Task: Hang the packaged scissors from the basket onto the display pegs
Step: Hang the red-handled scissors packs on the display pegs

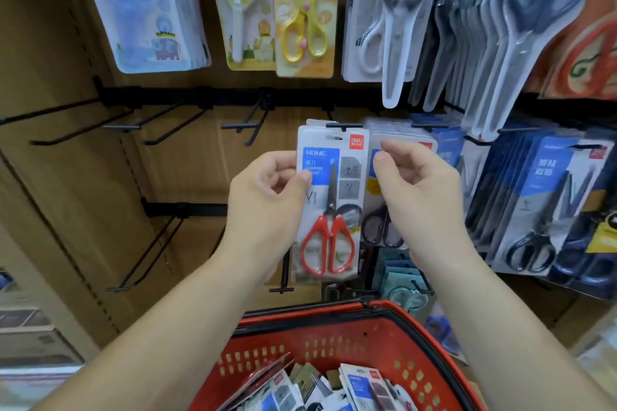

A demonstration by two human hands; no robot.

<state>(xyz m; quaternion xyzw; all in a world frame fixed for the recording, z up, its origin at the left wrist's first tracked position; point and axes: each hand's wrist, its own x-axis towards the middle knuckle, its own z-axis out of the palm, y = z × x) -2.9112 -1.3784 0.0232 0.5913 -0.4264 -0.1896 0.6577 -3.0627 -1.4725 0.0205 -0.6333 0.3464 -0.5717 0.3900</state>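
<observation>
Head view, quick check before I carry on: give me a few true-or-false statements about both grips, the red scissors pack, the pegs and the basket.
1. The left-hand grip pinches the red scissors pack by its left edge. True.
2. The right-hand grip holds a second pack. False: its fingers are loosely curled beside the pack and hold nothing.
3. The basket is empty. False: more packs lie in it.
4. The pegs to the left of the red scissors pack are bare. True.
5. The scissors in that pack point tip down. False: the tip points up and the red loops are at the bottom.
</observation>
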